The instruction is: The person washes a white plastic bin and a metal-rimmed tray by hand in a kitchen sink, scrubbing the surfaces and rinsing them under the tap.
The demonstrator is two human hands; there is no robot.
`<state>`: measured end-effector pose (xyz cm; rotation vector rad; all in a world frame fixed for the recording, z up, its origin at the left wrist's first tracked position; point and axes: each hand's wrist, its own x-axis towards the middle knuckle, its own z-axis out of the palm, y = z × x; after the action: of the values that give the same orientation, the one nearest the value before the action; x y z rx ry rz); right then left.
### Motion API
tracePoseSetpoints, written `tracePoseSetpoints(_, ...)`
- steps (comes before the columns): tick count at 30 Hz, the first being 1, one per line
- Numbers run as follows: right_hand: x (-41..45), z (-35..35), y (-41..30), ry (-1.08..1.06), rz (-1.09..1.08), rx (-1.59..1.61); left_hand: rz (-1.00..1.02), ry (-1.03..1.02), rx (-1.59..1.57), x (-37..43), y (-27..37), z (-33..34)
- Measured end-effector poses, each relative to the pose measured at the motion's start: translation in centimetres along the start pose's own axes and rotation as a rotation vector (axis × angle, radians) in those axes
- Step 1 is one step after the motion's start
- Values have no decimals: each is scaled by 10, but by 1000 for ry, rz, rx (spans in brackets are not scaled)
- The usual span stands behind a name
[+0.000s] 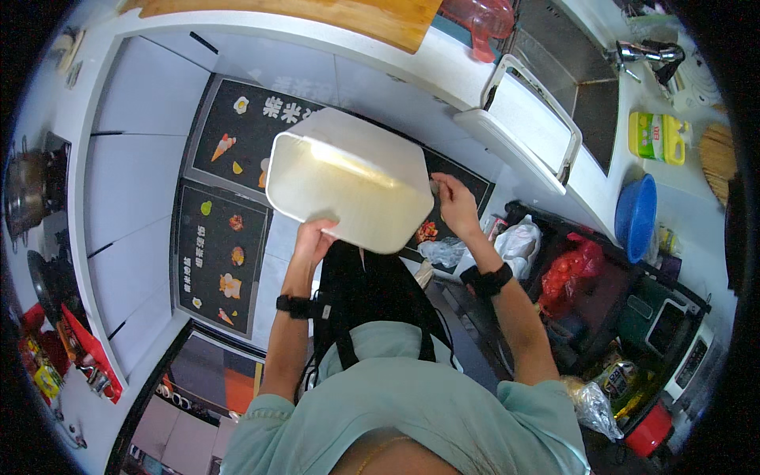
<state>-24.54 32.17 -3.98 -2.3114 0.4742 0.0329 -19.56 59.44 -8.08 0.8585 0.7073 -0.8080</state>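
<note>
A white plastic bin (pixel 356 178) is held tilted in front of my body, its open side turned up towards me and its inside pale and shiny. My left hand (pixel 316 237) grips the near left rim, with the thumb on the inner side. At the bin's right end is my right hand (pixel 456 205), its fingers pinched around something small and greyish that I cannot identify; it could be a part of the bin or a separate item. Both wrists wear black bands.
Beyond the bin runs a white counter with a wooden board (pixel 356 21), a red plastic jug (pixel 482 24) and a sink (pixel 594 113). A white lid-like panel (pixel 510 148) juts from its edge. At right are a blue basin (pixel 636 218) and a red bag (pixel 567 273); pots stand left.
</note>
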Motion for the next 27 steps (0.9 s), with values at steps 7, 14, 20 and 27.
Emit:
tracePoseSetpoints(7,-5,-6,-19,-71,315,255,25,-85,-79,64,-9,43)
tracePoseSetpoints(14,51,5,-16,429,-36,12,76,52,7,82,0,25)
tracePoseSetpoints(20,145,46,-13,105,566,1063,99,152,83,67,4,-36)
tracePoseSetpoints(27,196,74,-7,189,726,1251,114,140,98,49,15,-46)
